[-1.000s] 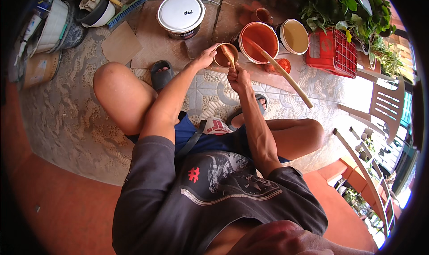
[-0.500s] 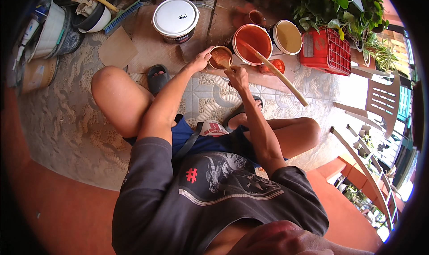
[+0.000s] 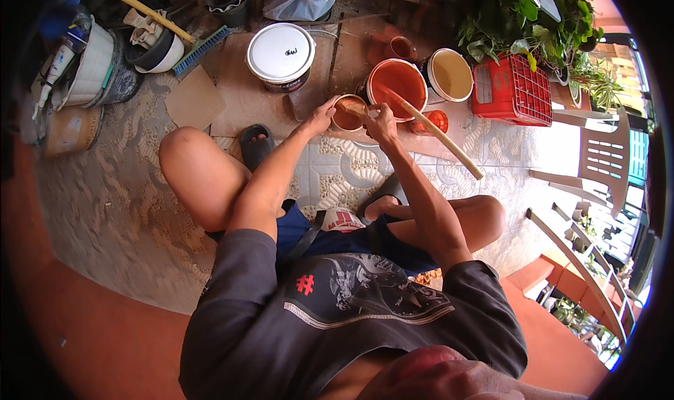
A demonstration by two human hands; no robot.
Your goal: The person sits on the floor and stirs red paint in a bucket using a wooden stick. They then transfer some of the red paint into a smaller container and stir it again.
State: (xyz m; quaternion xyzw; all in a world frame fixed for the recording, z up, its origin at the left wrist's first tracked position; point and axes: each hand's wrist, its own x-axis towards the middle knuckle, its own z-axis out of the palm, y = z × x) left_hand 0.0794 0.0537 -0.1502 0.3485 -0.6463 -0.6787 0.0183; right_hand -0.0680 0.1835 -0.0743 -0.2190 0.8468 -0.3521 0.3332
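Observation:
A small round tub [image 3: 340,124] with orange-brown paint inside stands in front of me, left of the bucket of orange paint [image 3: 401,71]. My left hand [image 3: 319,117] grips its left side, fingers closed on the rim. At the tub's right edge my right hand [image 3: 381,124] is closed around a short tan stirrer [image 3: 357,109], whose far end reaches into the tub; its exact kind is hard to make out. A long wooden stick [image 3: 449,146] leans in the orange paint bucket and sticks out toward the lower right.
A white-lidded bucket [image 3: 281,52] stands behind the tub. Right of the orange paint are a bucket of tan liquid [image 3: 451,76], a red crate [image 3: 512,91] and a plastic chair [image 3: 602,158]. A small red container [image 3: 432,123] sits close by. A blue brush [image 3: 202,50] lies far left.
The whole view has shifted, so the floor items sit slightly lower. My right hand has moved the stirrer a little within the tub; my left hand keeps its hold.

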